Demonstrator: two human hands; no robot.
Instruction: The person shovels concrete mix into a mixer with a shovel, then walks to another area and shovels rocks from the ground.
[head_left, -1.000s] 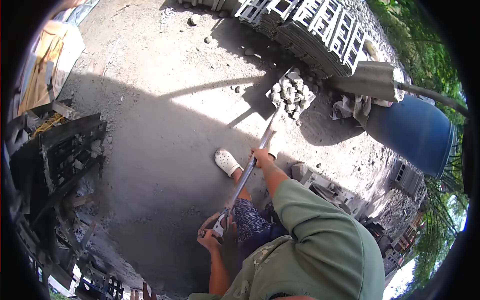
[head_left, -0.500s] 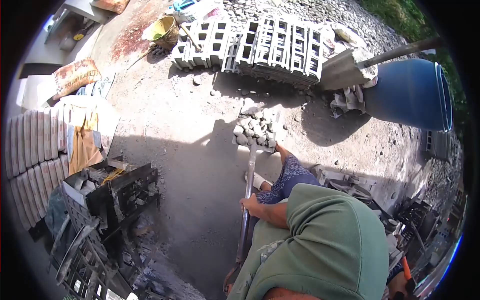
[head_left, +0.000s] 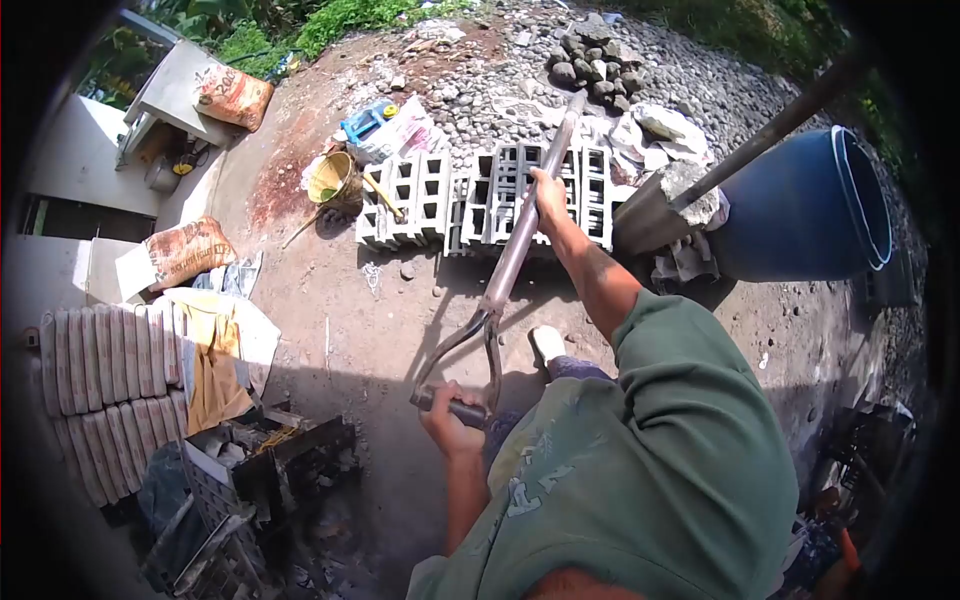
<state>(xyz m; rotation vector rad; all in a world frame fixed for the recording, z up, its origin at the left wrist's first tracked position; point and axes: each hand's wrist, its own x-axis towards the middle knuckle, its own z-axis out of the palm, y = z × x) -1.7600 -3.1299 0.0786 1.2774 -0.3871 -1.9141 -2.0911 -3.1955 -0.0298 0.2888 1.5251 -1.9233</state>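
I hold a long-handled shovel (head_left: 521, 250) stretched out forward, across the concrete blocks. My left hand (head_left: 452, 418) is closed round the grip of its D-shaped handle, low in front of my body. Farther along, my right hand (head_left: 548, 200) wraps round the shaft, with that arm reaching forward. A heap of grey stones (head_left: 597, 70) sits at the shovel's far end, over the gravel. The stones hide most of the blade, and I cannot tell whether any have left it.
Hollow concrete blocks (head_left: 480, 205) stand in a row under the shaft. Beyond lies loose gravel (head_left: 480, 85). A blue barrel (head_left: 795, 205) lies at right near a slanting pole (head_left: 770, 130). Stacked sacks (head_left: 110, 360) and a dark crate-like frame (head_left: 265, 465) are left; a yellow bucket (head_left: 335, 182) stands near the blocks.
The loaded shovel has swung up and forward from near my feet to beyond the blocks. My right arm is now stretched out, and the view has tilted farther ahead.
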